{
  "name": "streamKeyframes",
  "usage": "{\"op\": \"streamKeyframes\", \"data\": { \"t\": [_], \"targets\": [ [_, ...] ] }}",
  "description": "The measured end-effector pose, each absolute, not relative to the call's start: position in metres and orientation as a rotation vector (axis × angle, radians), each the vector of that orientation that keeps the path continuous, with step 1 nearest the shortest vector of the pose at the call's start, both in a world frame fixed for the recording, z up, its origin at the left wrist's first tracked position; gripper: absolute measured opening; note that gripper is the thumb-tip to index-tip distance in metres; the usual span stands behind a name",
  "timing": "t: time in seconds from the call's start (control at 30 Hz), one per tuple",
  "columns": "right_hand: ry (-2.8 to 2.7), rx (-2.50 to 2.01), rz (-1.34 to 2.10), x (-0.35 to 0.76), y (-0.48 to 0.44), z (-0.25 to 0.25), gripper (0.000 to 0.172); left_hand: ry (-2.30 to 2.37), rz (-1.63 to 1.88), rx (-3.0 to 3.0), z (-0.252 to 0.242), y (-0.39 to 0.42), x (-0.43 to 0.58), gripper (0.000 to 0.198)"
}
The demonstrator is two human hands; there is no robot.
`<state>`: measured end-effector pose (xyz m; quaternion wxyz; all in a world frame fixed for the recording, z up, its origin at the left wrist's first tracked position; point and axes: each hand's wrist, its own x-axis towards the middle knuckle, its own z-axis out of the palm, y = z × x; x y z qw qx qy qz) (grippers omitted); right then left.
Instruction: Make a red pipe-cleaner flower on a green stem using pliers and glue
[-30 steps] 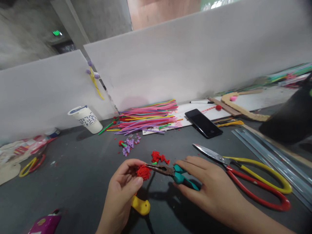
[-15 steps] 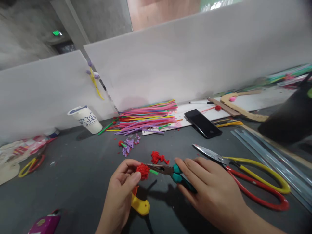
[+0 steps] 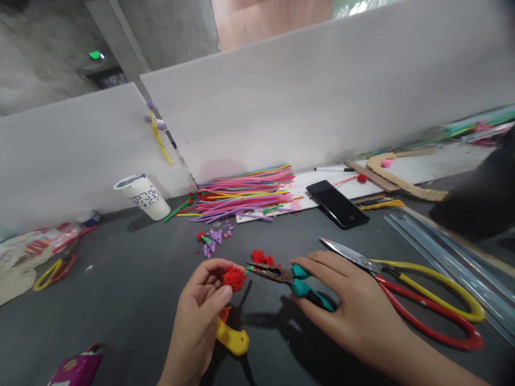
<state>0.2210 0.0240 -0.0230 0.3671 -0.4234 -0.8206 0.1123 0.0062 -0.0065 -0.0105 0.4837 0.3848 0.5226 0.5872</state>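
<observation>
My left hand (image 3: 203, 311) pinches a fluffy red flower head (image 3: 234, 279) between thumb and fingers. A short green stem (image 3: 250, 268) pokes out on its right. My right hand (image 3: 346, 297) is wrapped round the teal handles of needle-nose pliers (image 3: 277, 274); their jaws are slightly parted, with the tips close to the green stem. Beneath my left hand shows a yellow plastic piece (image 3: 234, 338) with a small hole, its other end hidden. Just behind the pliers lies a heap of red scraps (image 3: 261, 258).
Large scissors (image 3: 402, 276) with red and yellow handles lie right of my right hand. Behind are purple bits (image 3: 215, 240), a bundle of coloured sticks (image 3: 245, 195), a phone (image 3: 337, 203) and a white cup (image 3: 142, 198). Small scissors (image 3: 54, 272) and a purple box (image 3: 76, 369) are on the left.
The pliers have drawn back to the right from the red flower head, and their jaws have parted. The flower head has turned slightly in my left hand, so less green stem shows.
</observation>
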Motion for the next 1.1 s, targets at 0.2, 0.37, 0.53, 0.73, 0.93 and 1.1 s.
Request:
{"op": "streamKeyframes", "data": {
  "t": [0.2,0.37,0.53,0.73,0.93,1.1],
  "targets": [
    [-2.136,-1.082,0.288,0.2203,0.0242,-0.0199,0.024,1.277,1.408,0.967,-0.0096,-0.0064,0.0088,0.023],
    [-2.174,-1.069,0.217,0.2228,0.0237,-0.0220,0.025,1.295,1.439,0.946,-0.0104,-0.0077,0.0116,0.021],
    [-2.231,-1.047,0.096,0.2240,0.0240,-0.0260,0.030,1.260,1.453,0.893,-0.0102,-0.0079,0.0131,0.019],
    [-2.204,-1.050,0.122,0.2233,0.0232,-0.0240,0.026,1.299,1.419,0.944,-0.0118,-0.0062,0.0088,0.025],
    [-2.216,-1.072,0.142,0.2212,0.0238,-0.0256,0.029,1.311,1.422,0.955,-0.0107,-0.0068,0.0097,0.028],
    [-2.230,-1.067,0.088,0.2213,0.0223,-0.0257,0.027,1.361,1.412,0.997,-0.0107,-0.0085,0.0113,0.024]
  ]
}}
